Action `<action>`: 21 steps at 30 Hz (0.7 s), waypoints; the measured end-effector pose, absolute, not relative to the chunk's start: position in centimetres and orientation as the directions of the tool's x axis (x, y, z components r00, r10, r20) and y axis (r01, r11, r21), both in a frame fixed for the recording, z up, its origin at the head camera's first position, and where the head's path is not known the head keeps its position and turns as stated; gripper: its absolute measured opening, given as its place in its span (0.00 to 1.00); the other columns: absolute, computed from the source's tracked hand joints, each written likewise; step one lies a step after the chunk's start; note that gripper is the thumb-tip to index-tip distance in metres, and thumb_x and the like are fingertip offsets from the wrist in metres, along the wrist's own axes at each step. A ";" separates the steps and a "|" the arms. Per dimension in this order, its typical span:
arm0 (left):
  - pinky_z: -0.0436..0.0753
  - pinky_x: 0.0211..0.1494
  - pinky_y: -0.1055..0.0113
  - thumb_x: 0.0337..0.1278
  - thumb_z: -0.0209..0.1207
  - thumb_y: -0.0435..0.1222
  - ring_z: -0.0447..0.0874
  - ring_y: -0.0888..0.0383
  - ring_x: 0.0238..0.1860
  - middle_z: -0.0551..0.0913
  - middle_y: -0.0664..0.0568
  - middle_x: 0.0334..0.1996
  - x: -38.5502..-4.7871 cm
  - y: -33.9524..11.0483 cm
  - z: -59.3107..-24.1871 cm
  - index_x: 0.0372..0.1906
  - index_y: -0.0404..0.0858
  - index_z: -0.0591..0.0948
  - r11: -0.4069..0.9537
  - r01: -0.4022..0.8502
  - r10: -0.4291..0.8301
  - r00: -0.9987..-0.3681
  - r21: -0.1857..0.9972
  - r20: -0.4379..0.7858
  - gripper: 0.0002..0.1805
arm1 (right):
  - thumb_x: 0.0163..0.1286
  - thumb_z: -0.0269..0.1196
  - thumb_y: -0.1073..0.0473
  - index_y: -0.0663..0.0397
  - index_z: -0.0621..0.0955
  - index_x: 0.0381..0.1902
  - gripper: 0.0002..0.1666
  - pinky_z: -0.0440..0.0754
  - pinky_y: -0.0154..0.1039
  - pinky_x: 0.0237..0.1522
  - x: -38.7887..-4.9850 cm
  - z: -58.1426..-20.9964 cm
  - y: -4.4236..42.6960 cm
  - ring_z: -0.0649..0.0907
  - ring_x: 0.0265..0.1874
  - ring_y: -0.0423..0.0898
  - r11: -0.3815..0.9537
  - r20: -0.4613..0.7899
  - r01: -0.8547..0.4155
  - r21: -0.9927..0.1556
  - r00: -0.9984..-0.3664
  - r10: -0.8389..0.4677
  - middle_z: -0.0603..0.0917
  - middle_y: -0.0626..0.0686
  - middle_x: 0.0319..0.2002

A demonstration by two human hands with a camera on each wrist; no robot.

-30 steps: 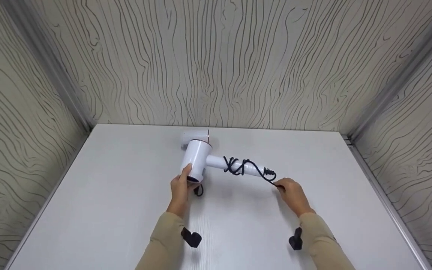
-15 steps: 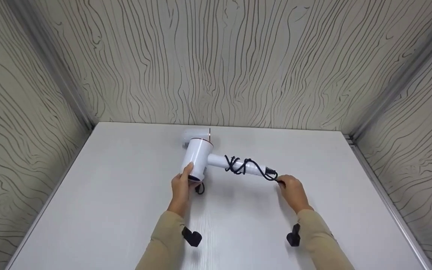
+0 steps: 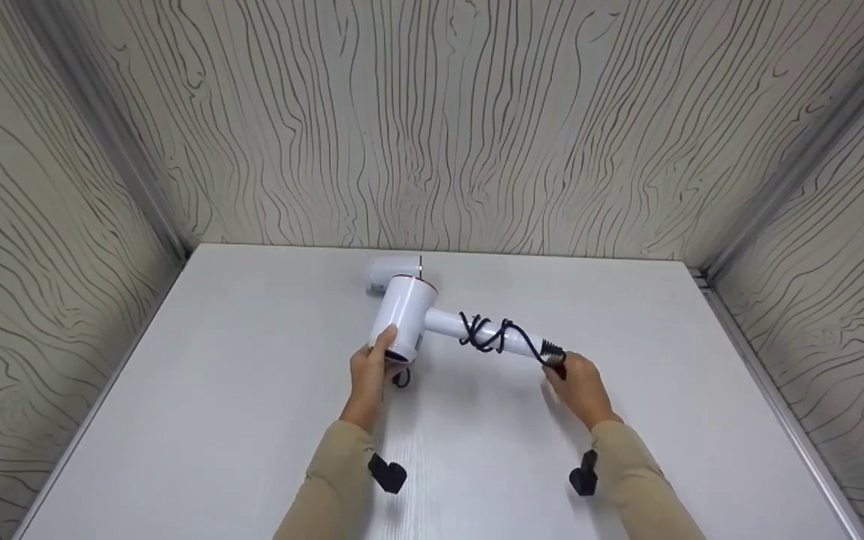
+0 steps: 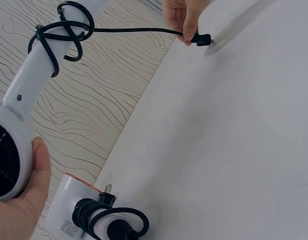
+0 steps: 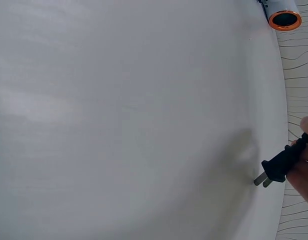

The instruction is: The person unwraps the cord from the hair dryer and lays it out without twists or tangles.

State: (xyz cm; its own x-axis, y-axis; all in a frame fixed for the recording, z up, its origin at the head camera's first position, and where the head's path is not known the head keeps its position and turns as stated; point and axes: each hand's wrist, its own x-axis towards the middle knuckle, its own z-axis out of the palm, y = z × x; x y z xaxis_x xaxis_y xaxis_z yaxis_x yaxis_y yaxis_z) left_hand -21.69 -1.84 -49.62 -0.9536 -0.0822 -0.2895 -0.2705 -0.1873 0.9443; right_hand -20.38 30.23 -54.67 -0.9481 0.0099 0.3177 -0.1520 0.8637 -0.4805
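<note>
A white hair dryer [image 3: 404,315] is held above the table, its handle pointing right with a black cord [image 3: 484,334] wound loosely round it. My left hand [image 3: 372,375] grips the dryer's barrel at its near end, thumb on top. By the handle's end, my right hand [image 3: 580,386] pinches the cord close to its plug; the right wrist view shows the two-pin plug [image 5: 281,164] sticking out of the fingers. The cord runs from the handle to the right hand [image 4: 186,17] in the left wrist view.
A second white hair dryer [image 3: 393,268] lies on the white table [image 3: 252,405] behind the held one, its cord [image 4: 86,215] coiled round the handle. Patterned panels [image 3: 432,135] stand at the back and both sides. Black devices [image 3: 387,474] sit at both wrists.
The held dryer and my left hand have shifted slightly to the right. My right hand has come in towards the handle's end, so the cord between them looks shorter.
</note>
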 end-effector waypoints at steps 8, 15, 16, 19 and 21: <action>0.86 0.53 0.63 0.64 0.52 0.51 0.82 0.55 0.47 0.76 0.34 0.55 -21.6 -1.6 -49.7 0.61 0.22 0.67 -0.209 -0.245 -0.069 -0.962 0.947 -0.265 0.36 | 0.59 0.64 0.71 0.67 0.79 0.27 0.04 0.85 0.47 0.37 -20.5 -54.4 29.4 0.83 0.30 0.54 0.890 0.401 -0.196 -0.412 -0.916 -0.016 0.82 0.60 0.26; 0.86 0.52 0.64 0.64 0.52 0.52 0.83 0.58 0.44 0.78 0.35 0.53 -21.6 -1.5 -49.7 0.59 0.22 0.69 -0.199 -0.239 -0.070 -0.964 0.950 -0.257 0.36 | 0.65 0.60 0.65 0.64 0.80 0.39 0.07 0.82 0.53 0.53 -20.5 -52.6 28.1 0.83 0.44 0.56 0.754 0.145 -0.024 -0.657 -0.985 0.095 0.85 0.62 0.39; 0.86 0.52 0.63 0.64 0.52 0.52 0.83 0.58 0.44 0.78 0.35 0.53 -21.6 -1.5 -49.8 0.60 0.22 0.69 -0.193 -0.242 -0.069 -0.963 0.951 -0.259 0.36 | 0.65 0.60 0.65 0.63 0.80 0.39 0.07 0.82 0.51 0.54 -20.5 -52.4 27.9 0.83 0.44 0.54 0.735 0.114 -0.003 -0.678 -0.988 0.101 0.85 0.60 0.40; 0.85 0.54 0.62 0.64 0.52 0.53 0.83 0.56 0.46 0.78 0.35 0.54 -21.5 -1.5 -49.9 0.61 0.23 0.69 -0.172 -0.250 -0.060 -0.963 0.953 -0.264 0.37 | 0.66 0.61 0.63 0.58 0.81 0.37 0.04 0.82 0.44 0.51 -20.6 -51.9 27.1 0.81 0.41 0.46 0.675 0.040 0.046 -0.737 -0.993 0.112 0.85 0.56 0.40; 0.85 0.55 0.61 0.64 0.52 0.53 0.83 0.56 0.47 0.78 0.35 0.55 -21.5 -1.5 -50.0 0.61 0.24 0.69 -0.166 -0.251 -0.058 -0.963 0.954 -0.264 0.37 | 0.64 0.63 0.63 0.57 0.80 0.34 0.02 0.81 0.38 0.46 -20.6 -51.8 26.6 0.79 0.38 0.42 0.646 0.054 0.028 -0.763 -0.993 0.106 0.85 0.55 0.37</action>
